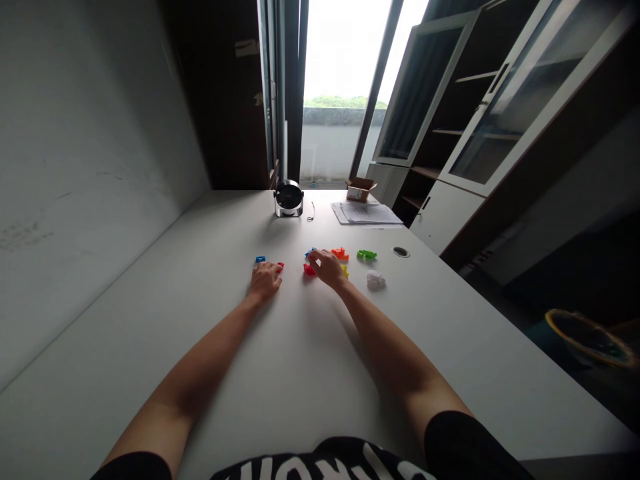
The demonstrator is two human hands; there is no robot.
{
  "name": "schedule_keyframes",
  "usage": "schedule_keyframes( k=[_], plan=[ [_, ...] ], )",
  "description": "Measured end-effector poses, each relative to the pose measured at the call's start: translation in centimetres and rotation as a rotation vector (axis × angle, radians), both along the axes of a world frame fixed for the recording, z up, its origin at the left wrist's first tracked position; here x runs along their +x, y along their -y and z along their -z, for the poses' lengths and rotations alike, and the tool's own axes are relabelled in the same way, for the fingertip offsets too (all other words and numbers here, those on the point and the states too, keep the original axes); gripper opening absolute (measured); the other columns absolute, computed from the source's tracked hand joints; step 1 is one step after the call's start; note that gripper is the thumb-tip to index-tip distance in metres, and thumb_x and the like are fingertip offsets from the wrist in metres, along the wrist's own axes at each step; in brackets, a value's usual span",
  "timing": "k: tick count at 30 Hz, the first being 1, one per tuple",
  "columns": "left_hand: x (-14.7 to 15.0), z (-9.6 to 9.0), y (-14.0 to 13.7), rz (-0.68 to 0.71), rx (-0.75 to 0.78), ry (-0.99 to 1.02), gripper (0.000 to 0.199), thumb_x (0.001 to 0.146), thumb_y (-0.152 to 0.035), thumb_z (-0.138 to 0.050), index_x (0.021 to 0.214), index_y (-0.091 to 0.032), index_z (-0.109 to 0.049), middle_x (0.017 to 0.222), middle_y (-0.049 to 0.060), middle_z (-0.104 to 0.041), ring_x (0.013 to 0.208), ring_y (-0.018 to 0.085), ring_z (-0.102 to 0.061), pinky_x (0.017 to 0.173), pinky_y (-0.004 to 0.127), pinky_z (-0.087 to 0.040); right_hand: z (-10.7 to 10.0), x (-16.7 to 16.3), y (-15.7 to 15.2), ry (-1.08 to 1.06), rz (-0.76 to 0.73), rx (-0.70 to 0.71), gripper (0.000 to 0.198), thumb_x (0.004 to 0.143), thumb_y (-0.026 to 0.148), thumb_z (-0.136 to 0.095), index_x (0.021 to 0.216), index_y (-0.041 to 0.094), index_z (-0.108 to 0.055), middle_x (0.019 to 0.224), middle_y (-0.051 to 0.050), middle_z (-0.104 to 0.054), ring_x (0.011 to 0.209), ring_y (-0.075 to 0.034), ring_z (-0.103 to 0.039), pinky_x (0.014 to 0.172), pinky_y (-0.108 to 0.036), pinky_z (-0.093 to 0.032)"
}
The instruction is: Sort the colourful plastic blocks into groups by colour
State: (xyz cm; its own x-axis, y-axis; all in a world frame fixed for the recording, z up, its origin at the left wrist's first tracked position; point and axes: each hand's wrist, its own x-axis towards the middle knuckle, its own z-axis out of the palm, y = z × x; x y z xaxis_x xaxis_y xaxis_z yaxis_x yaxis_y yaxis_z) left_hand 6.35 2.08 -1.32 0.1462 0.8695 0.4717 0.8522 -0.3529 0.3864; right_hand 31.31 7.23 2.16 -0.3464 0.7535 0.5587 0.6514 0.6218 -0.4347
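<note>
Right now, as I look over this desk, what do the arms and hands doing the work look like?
They are a person's. The left hand and right hand are ungloved, and the forearms are bare. Short black sleeves cover the upper arms, matching a black shirt with large white lettering.

A glaring window backlights everything dimly, the right edge stretched and blurred

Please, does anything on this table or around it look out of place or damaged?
Only small things. Toward the far end of the table, the papers lie in an uneven stack, edges not aligned. The wall on the left has dark scuff marks, so it looks worn.
</note>
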Motion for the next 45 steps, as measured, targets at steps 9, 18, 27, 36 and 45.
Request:
schedule_keyframes(
  k=[9,18,27,36,45],
  plan=[
    [0.0,-0.2,0.1,0.003,0.025,0.005,0.02,0.085,-0.025,-0.065,0.105,-0.023,-0.069,0.107,0.009,-0.071,0.11,0.031,-0.057,0.096,0.047,-0.042,0.8,-4.7,4.5,0.043,0.053,0.0,0.018,0.099,0.026,-0.052,0.095,0.022,-0.069,0.077,-0.002,-0.069,0.071,-0.016,-0.06,0.07,-0.025,-0.037],
    [0.0,-0.6,0.4,0.046,-0.016,-0.052,0.012,0.088,-0.027,-0.062,0.093,-0.023,-0.072,0.105,0.009,-0.071,0.108,0.029,-0.057,0.094,0.045,-0.043,1.6,-6.3,5.8,0.024,0.166,-0.258,0.017,0.097,0.029,-0.055,0.095,0.023,-0.071,0.074,-0.002,-0.071,0.067,-0.017,-0.061,0.066,-0.026,-0.038],
    [0.7,-1.4,1.1,0.142,0.04,-0.009,0.011,0.093,-0.022,-0.058,0.096,-0.023,-0.068,0.1,0.006,-0.071,0.099,0.025,-0.062,0.096,0.041,-0.044,1.9,-4.7,5.9,-0.287,0.094,-0.414,0.018,0.095,0.031,-0.055,0.095,0.022,-0.071,0.079,-0.001,-0.071,0.069,-0.015,-0.065,0.067,-0.026,-0.047],
    [1.6,-3.0,2.2,0.203,0.051,-0.015,0.014,0.099,-0.026,-0.054,0.098,-0.024,-0.068,0.102,0.007,-0.069,0.101,0.025,-0.062,0.096,0.042,-0.046,2.1,-4.0,4.7,-0.598,-0.225,-0.636,0.034,0.089,0.053,-0.066,0.094,0.019,-0.07,0.079,-0.004,-0.072,0.067,-0.016,-0.068,0.061,-0.028,-0.055],
    [1.6,-2.5,2.0,0.196,0.067,0.087,0.016,0.095,-0.022,-0.057,0.108,-0.023,-0.065,0.102,0.006,-0.068,0.097,0.023,-0.064,0.089,0.037,-0.051,2.5,-3.7,4.2,-0.643,-0.303,-0.624,0.031,0.081,0.044,-0.072,0.1,0.021,-0.066,0.078,-0.001,-0.07,0.07,-0.016,-0.066,0.063,-0.027,-0.05]
  ],
)
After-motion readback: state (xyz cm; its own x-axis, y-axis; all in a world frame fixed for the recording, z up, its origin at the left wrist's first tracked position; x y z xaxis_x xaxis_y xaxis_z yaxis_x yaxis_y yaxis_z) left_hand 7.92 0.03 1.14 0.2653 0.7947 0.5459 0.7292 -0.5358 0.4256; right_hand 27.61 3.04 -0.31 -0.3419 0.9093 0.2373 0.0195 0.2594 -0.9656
